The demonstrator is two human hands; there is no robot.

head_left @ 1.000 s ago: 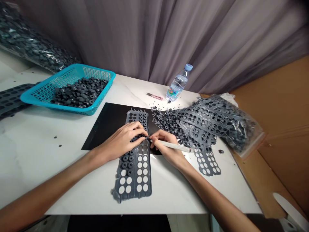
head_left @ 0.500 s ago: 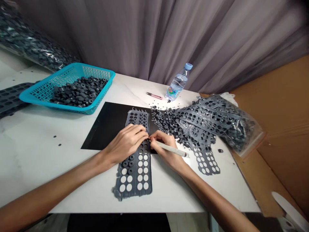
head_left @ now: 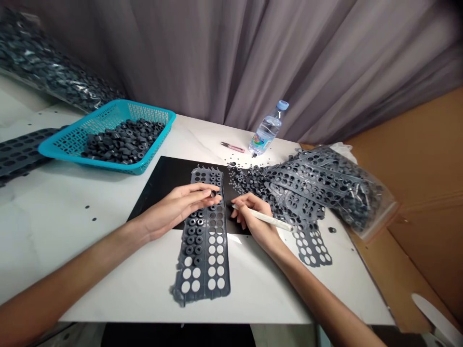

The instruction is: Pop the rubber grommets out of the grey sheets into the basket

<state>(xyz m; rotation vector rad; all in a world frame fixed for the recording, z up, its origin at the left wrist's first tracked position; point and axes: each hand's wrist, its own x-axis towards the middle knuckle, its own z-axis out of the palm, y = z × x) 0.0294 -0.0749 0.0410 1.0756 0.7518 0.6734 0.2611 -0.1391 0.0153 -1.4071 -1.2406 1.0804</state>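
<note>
A dark rubber sheet [head_left: 201, 270] with rows of round holes lies lengthwise in front of me, its far part over a black mat [head_left: 162, 180]. Small dark rings fill some of its holes; others show the white table through them. Above the sheet, my left hand [head_left: 177, 207] pinches a small dark ring [head_left: 213, 193] between thumb and fingers. Just right of the sheet, my right hand [head_left: 255, 217] is closed around a whitish pen-like tool [head_left: 271, 220], its tip pointing left toward the sheet.
A blue basket [head_left: 104, 166] of dark rings stands at the left. A water bottle [head_left: 266, 130] and pink snips [head_left: 232, 147] are at the back. Loose rings [head_left: 253, 180], punched sheets [head_left: 307, 180] and a plastic bag [head_left: 365, 207] lie at the right. Another sheet [head_left: 21, 149] lies far left.
My left hand has lifted off the sheet and turned, with a ring now visible in its fingers. My right hand has moved slightly right with the tool, apart from the left hand.
</note>
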